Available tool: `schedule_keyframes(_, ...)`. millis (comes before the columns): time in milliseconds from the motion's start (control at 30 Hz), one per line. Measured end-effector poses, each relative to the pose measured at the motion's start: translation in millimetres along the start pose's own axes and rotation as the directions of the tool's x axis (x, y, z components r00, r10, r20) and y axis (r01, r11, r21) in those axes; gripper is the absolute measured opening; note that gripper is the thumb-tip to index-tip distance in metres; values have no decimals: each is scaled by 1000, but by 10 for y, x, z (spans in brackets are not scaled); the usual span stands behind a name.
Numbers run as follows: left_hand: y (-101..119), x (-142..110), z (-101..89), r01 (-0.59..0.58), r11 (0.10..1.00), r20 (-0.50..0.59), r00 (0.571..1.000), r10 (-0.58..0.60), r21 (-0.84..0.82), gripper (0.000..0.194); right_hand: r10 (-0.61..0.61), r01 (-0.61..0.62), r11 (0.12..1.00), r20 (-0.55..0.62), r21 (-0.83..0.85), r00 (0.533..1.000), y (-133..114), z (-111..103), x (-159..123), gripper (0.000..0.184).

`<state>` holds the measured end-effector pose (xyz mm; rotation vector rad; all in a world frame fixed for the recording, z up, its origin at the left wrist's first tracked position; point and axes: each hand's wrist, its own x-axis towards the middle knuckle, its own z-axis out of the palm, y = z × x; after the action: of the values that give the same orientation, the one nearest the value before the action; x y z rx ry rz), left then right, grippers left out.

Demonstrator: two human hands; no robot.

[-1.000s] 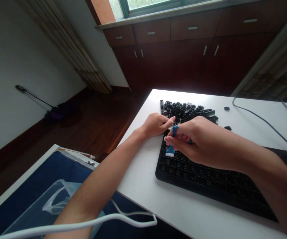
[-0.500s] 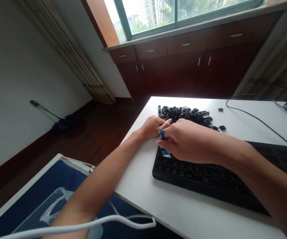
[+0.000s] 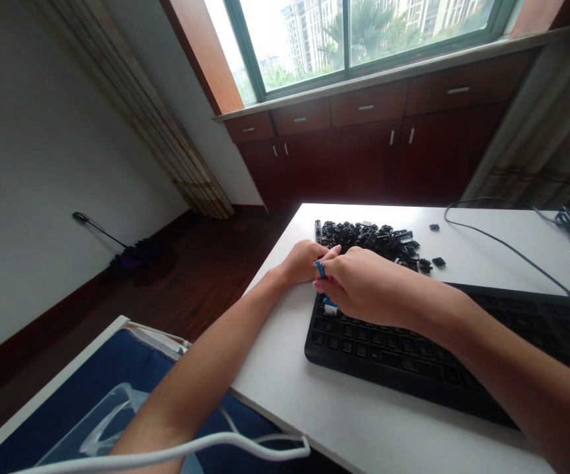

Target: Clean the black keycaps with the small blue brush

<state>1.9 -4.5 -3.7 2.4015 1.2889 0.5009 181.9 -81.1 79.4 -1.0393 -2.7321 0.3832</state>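
A black keyboard (image 3: 364, 375) with its keycaps off lies on the white table, its bare key sockets showing. My right hand (image 3: 359, 283) is closed round a small blue brush (image 3: 320, 268); the white bristles touch the sockets near the keyboard's left end. At the far left corner, my left hand (image 3: 305, 260) grips the keyboard's edge, its thumb pointing right beside my right hand. Part of its fingers are hidden. Just beyond both hands lies a heap of loose black keycaps (image 3: 378, 240).
A black cable (image 3: 507, 242) runs across the white table (image 3: 285, 368) at the right. Single keycaps (image 3: 434, 227) lie apart from the heap. Below the table's left edge stands a blue fabric bin (image 3: 117, 355) with a clear plastic bag and a white curved bar (image 3: 245, 442) in front.
My view has tilted up slightly, so the table sits lower in the picture. The brush has shifted a little over the same left-end sockets; both hands keep their grips.
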Motion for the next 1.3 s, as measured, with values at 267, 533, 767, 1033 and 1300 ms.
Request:
schedule_keyframes(267,-122,20,2,-103,992,31,994,101,67,34,-40,48,998,-163,47,986,17,-75,-10,33)
schedule_keyframes(533,45,-23,-34,5,999,19,1000,-6,52,46,-60,61,998,-41,18,997,47,-71,-32,32)
schedule_keyframes(767,107,-35,-58,57,998,-23,998,-57,11,54,-107,103,993,-79,-50,991,-74,-109,-50,25)
schedule_keyframes(1033,119,-32,-40,94,995,-5,996,-94,-36,60,-152,152,987,-5,55,988,-140,-44,-41,34)
schedule_keyframes(1300,140,-44,-83,50,999,17,999,-50,12,53,-144,142,989,-81,-29,986,-70,-108,-46,34)
